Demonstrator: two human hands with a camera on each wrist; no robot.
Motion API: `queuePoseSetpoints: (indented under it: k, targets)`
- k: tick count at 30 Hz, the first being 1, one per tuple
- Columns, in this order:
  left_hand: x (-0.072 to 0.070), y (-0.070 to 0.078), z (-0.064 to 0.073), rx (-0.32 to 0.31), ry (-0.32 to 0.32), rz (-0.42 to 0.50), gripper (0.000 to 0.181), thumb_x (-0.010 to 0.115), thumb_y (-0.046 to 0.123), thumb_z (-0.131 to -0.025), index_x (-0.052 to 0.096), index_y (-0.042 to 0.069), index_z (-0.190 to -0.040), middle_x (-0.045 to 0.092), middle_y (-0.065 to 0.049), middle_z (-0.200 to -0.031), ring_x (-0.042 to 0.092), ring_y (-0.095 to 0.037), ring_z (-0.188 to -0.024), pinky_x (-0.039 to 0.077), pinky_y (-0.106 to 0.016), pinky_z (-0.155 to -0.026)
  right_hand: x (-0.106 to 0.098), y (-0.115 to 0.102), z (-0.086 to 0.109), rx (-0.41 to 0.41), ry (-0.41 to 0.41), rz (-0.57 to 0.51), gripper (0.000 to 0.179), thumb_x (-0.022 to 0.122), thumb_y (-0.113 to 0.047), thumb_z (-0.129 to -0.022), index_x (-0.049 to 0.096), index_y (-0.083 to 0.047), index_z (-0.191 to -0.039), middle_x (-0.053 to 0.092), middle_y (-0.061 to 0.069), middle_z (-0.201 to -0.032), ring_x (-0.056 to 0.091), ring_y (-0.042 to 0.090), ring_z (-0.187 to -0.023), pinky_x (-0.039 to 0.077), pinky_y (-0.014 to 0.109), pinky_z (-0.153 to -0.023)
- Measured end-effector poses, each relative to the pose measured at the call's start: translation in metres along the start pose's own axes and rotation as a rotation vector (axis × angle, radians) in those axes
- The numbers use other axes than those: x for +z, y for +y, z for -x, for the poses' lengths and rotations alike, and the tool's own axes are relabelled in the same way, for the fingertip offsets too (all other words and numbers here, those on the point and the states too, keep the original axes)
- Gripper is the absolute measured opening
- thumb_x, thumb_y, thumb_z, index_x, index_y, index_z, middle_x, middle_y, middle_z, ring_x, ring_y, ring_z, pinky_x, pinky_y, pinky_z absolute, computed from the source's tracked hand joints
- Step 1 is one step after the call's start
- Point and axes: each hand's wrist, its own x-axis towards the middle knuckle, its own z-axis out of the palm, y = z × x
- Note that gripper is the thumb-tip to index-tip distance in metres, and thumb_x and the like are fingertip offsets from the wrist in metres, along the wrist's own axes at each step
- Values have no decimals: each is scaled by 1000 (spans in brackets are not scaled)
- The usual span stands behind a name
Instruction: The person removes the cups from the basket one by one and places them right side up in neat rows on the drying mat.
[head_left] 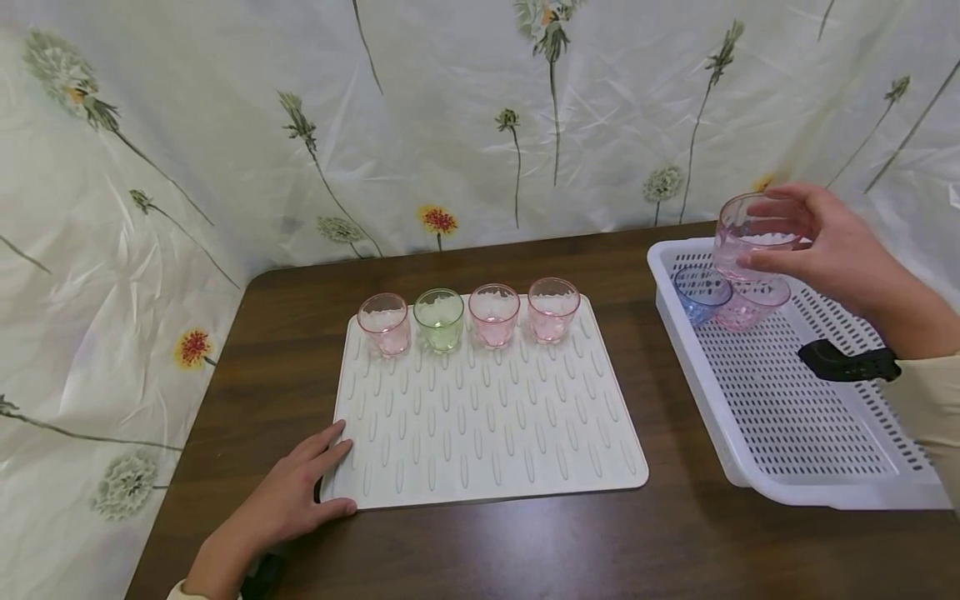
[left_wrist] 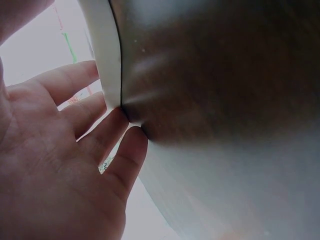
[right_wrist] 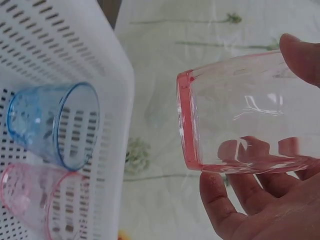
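Observation:
My right hand [head_left: 832, 250] holds a clear pink glass [head_left: 738, 242] above the far left corner of a white perforated basket [head_left: 686, 358]. Thumb and fingers grip its sides; in the right wrist view the thick pink base [right_wrist: 187, 120] faces left. Inside the basket are a blue glass [right_wrist: 55, 122] and another pink glass [right_wrist: 40, 200]. My left hand [head_left: 288, 496] rests at the left edge of a white ridged mat [head_left: 487, 425], fingers spread and fairly straight, fingertips at the edge. Along the mat's far side stand a green glass [head_left: 440, 321] and three pink glasses [head_left: 384, 325].
The mat lies on a dark brown wooden table [head_left: 547, 542], with the basket on its right side. A pale curtain [head_left: 450, 125] printed with dandelions and flowers hangs behind the table and down its left side. A black strap [head_left: 847, 362] is around my right wrist.

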Motion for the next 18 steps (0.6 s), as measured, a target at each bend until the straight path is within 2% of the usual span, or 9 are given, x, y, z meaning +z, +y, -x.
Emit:
queuePoseSetpoints:
  k: [2,3,12,18]
  targets:
    - [0,-1,0,6,4,-3,81,80,49,-78,54,7,-142,39,-15,-158,44,-39,-140,44,-58,-104,3,-6,-1,-18,-20,-1,85,73,-30,-91,20,-30,-157,38,12,-157,46,19,-133,39,4,-73]
    - [1,-1,0,8,6,-4,81,80,49,-78,54,7,-142,39,-15,-157,44,-39,-140,44,-58,-104,4,-9,-1,-28,-28,5,85,73,-30,-90,20,-30,-157,39,12,-157,47,18,-132,39,4,-74]
    - [3,-3,-1,6,11,2,82,80,50,-78,54,7,-142,39,-15,-158,43,-40,-140,44,-58,-104,24,-38,0,-114,-100,-31,88,78,-23,-87,24,-22,-156,43,18,-152,50,-4,-112,39,1,-76]
    - [2,-2,-1,-10,-3,20,81,80,48,-78,53,7,-143,37,-15,-159,41,-40,-142,42,-59,-106,39,-60,4,-169,-152,-53,87,79,-17,-85,26,-18,-154,46,17,-149,50,1,-118,40,0,-79]
